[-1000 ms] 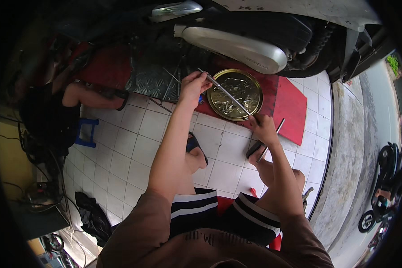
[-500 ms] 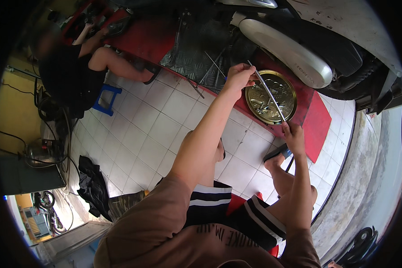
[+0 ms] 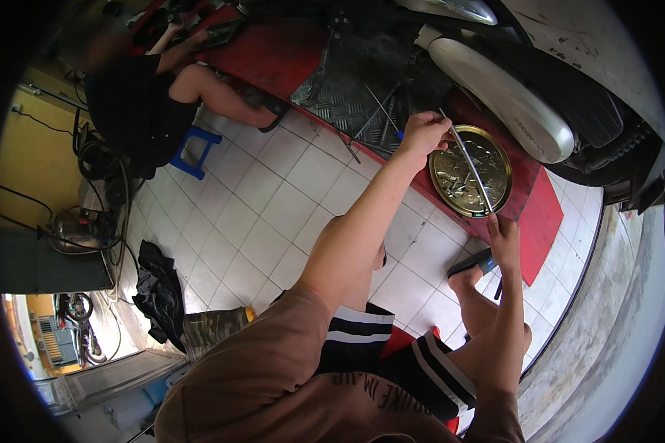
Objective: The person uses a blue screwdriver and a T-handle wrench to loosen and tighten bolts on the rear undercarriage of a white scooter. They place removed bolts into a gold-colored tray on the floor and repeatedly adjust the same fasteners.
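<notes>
Metal rod: quantity one, held at both ends above the round gold tray. Tray: quantity one, set on the red platform. Hands in contact with the rod: two. Motorcycle side cover: one visible, silver, beyond the tray. Blue stool: one, at the far left, beside one seated co-worker.

Left arm: extended forward and across to the right, elbow nearly straight. Left hand: thumb and fingers closed about the upper end of the rod, tip projecting past the fingers. Right arm: forearm directed forward, nearer the body. Right hand: fingers folded around the lower end, at the near edge of the tray.

Rod appearance: slim, straight, silvery, with a bright reflection along its length; inclined from upper left to lower right. Tray surface: shiny, with a raised pattern and a plain rim.
</notes>
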Motion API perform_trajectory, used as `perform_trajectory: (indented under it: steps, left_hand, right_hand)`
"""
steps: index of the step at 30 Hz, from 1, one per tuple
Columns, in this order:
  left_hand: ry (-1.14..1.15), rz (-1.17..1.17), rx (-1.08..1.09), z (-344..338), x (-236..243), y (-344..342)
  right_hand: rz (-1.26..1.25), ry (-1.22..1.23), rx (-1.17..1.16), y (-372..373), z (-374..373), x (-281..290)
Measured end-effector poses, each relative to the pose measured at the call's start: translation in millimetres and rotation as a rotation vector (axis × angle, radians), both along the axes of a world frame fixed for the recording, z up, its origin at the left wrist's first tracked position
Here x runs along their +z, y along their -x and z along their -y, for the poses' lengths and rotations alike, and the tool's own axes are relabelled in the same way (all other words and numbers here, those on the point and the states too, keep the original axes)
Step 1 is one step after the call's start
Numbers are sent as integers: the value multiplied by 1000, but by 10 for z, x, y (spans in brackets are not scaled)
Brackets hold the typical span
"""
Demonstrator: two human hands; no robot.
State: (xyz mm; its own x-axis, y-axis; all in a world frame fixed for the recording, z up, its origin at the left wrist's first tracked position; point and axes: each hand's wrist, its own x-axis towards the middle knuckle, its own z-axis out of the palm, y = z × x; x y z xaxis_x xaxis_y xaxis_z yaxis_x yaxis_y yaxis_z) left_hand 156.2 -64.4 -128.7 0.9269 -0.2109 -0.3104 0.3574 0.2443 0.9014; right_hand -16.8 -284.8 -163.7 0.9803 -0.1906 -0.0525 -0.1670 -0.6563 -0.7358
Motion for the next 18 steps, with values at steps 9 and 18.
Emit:
perform_trajectory:
  steps: [9,18]
  left_hand:
    - [48,29,25,-8,54,-4]
    - [57,24,-11,14,114,11]
  right_hand:
    - [-35,-69,14,27,-5,-138]
    - [-79,-165,-23,9,7,-161]
